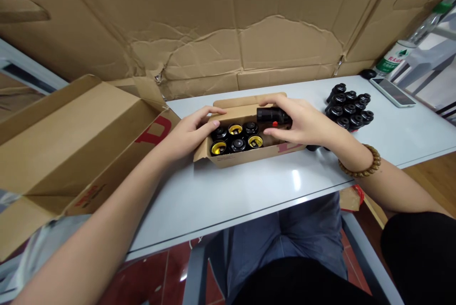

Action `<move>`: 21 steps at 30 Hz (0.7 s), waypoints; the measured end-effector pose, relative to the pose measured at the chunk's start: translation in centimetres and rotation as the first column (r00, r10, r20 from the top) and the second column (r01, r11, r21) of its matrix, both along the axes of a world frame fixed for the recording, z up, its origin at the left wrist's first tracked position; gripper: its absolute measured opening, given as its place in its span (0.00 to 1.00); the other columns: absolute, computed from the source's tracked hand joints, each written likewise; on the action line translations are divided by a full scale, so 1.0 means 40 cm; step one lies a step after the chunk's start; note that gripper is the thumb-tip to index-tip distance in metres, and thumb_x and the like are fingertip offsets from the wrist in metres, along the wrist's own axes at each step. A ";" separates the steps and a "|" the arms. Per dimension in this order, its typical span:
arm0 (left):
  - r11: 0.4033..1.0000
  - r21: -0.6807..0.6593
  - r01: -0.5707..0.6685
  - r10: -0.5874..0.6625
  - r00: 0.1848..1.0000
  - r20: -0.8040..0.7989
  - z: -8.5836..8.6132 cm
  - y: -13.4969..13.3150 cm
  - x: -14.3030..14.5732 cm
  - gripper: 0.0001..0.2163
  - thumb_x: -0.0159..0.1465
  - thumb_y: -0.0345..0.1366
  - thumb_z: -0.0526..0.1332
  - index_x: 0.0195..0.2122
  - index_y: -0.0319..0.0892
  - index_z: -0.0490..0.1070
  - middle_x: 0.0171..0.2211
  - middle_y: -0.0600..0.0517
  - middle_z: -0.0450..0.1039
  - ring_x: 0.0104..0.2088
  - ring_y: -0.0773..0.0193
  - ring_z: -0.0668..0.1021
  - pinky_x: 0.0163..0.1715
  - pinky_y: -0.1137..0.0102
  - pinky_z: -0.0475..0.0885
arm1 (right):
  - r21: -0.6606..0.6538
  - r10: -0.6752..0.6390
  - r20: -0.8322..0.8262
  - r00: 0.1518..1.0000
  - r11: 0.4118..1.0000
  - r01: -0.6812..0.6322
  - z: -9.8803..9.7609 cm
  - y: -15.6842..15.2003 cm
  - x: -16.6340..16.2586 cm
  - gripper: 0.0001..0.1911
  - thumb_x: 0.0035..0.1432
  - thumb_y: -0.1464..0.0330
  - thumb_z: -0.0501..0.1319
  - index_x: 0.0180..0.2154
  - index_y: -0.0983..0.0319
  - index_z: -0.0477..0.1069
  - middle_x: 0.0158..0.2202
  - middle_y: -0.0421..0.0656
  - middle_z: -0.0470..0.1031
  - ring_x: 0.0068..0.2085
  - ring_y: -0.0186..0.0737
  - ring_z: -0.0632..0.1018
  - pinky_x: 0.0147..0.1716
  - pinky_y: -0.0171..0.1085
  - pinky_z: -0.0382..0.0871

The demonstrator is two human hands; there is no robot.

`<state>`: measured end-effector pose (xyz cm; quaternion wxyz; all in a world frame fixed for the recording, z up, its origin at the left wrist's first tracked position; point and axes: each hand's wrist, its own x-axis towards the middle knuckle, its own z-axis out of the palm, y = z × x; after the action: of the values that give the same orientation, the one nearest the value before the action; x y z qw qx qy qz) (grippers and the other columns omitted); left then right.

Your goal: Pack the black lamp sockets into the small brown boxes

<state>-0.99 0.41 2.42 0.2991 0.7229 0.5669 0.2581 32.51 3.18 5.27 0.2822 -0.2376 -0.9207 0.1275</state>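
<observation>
A small cardboard box [245, 157] lies open on the pale table [228, 191]. Several black lamp sockets [235, 137] with brass insides stand in its left half. My left hand [190, 130] rests on the box's left end, fingers curled over the rim and flap. My right hand [301, 122] is over the box's right half, fingers closed around a black socket part [271, 115] lying on its side, with a small red spot beneath it.
A cluster of black sockets [349, 107] stands on the table to the right. Beyond it lie a phone [392, 91] and a plastic bottle [397, 58]. A large open carton [67, 153] sits at left. Creased cardboard sheets [228, 24] wall the back.
</observation>
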 end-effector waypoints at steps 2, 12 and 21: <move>1.000 0.003 0.002 -0.002 1.000 -0.004 0.000 0.000 0.000 0.29 0.73 0.61 0.59 0.66 0.49 0.75 0.54 0.46 0.84 0.56 0.41 0.81 0.58 0.50 0.78 | 0.007 0.012 0.000 1.000 1.000 -0.012 -0.002 0.000 0.000 0.20 0.72 0.62 0.66 0.61 0.62 0.74 0.54 0.52 0.86 0.50 0.52 0.86 0.51 0.46 0.78; 1.000 0.012 -0.001 0.001 1.000 -0.001 0.001 -0.001 0.000 0.29 0.73 0.62 0.59 0.66 0.49 0.76 0.54 0.46 0.84 0.57 0.40 0.81 0.57 0.51 0.78 | -0.021 0.010 0.011 1.000 1.000 -0.010 0.003 -0.003 -0.001 0.23 0.74 0.60 0.64 0.65 0.61 0.72 0.61 0.56 0.84 0.58 0.56 0.85 0.58 0.53 0.79; 1.000 -0.011 0.004 -0.003 1.000 0.018 0.001 -0.001 -0.001 0.30 0.73 0.62 0.59 0.66 0.48 0.75 0.53 0.46 0.84 0.55 0.41 0.82 0.58 0.51 0.77 | 0.004 0.048 0.007 0.999 0.999 -0.048 0.002 0.000 0.001 0.22 0.77 0.61 0.61 0.65 0.62 0.75 0.61 0.55 0.85 0.58 0.56 0.85 0.61 0.55 0.79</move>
<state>-1.02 0.38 2.46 0.3086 0.7199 0.5643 0.2609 32.55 3.17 5.36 0.2765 -0.2154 -0.9273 0.1313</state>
